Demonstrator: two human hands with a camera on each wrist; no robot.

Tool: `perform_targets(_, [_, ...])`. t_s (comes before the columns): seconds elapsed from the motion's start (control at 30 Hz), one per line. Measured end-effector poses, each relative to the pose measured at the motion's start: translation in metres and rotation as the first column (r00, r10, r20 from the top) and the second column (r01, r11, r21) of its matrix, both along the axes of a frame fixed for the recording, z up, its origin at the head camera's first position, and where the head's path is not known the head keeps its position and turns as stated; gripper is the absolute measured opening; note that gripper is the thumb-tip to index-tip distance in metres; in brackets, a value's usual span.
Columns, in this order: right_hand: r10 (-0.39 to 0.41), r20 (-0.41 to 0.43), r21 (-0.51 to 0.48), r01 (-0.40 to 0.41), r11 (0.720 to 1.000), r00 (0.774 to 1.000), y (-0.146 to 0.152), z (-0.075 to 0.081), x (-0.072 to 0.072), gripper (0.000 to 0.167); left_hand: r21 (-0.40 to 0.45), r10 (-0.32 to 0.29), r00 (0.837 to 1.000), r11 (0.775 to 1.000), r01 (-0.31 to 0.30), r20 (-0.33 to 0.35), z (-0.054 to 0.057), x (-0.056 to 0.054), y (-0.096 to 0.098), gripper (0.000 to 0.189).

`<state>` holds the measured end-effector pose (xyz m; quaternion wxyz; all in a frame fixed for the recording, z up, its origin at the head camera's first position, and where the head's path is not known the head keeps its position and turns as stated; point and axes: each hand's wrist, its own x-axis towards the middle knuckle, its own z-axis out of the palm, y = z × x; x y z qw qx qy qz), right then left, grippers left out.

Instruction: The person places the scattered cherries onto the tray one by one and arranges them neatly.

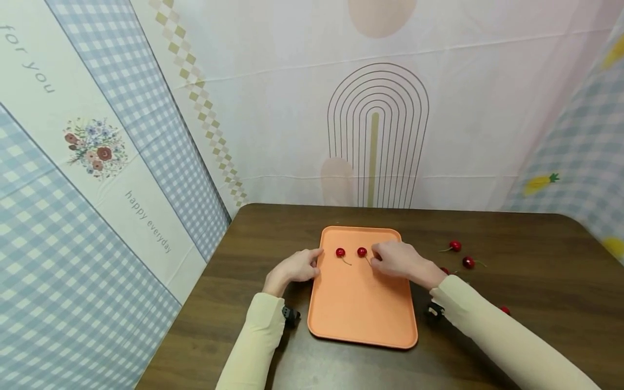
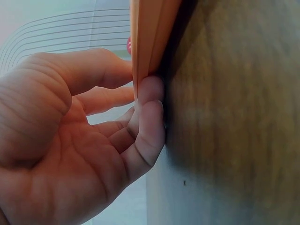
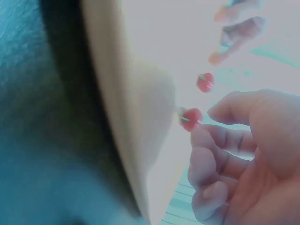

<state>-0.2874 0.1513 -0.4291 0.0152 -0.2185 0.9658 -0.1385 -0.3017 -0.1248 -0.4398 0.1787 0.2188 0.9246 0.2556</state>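
Note:
An orange tray [image 1: 361,309] lies on the table with two red cherries on its far half, the left cherry [image 1: 340,252] and the right cherry [image 1: 362,252], both stemmed. My left hand [image 1: 298,267] grips the tray's left rim; in the left wrist view the thumb is on the upper side and curled fingers [image 2: 151,126] reach beneath. Over the tray's right side is my right hand [image 1: 397,259], close beside the right cherry. The right wrist view shows a gap between thumb and bent forefinger, with the right cherry [image 3: 191,119] just beyond the fingertips and the left cherry [image 3: 205,82] farther off.
On the brown wooden table [image 1: 253,244], right of the tray, lie several more cherries, among them one with a stem [image 1: 468,262] and one at the back [image 1: 455,246]. Another cherry [image 1: 505,310] is partly hidden by the right sleeve [image 1: 487,319]. A patterned cloth [image 1: 283,135] hangs behind.

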Motion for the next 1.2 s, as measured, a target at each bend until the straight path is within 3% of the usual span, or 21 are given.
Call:
perform_targets(0.6, [-0.021,-0.001,-0.034,0.021,0.999,1.0,0.052,0.038,0.03,0.018,0.04,0.019,0.999,0.999,-0.02,0.04,-0.001,-0.003,-0.003,0.069])
perform_targets(0.97, [-0.051,0.045,-0.049,0.053,0.997,0.998,0.094,0.033,0.057,0.01,0.043,0.003,0.999,0.999,-0.004,0.036,0.001,0.0,-0.001,0.069])
perform_targets(1.2, [0.031,0.137,-0.06,-0.023,0.998,0.99,0.114,0.03,0.072,0.007,0.03,0.003,0.999,1.0,-0.004,0.044,0.002,0.001,-0.001,0.069])
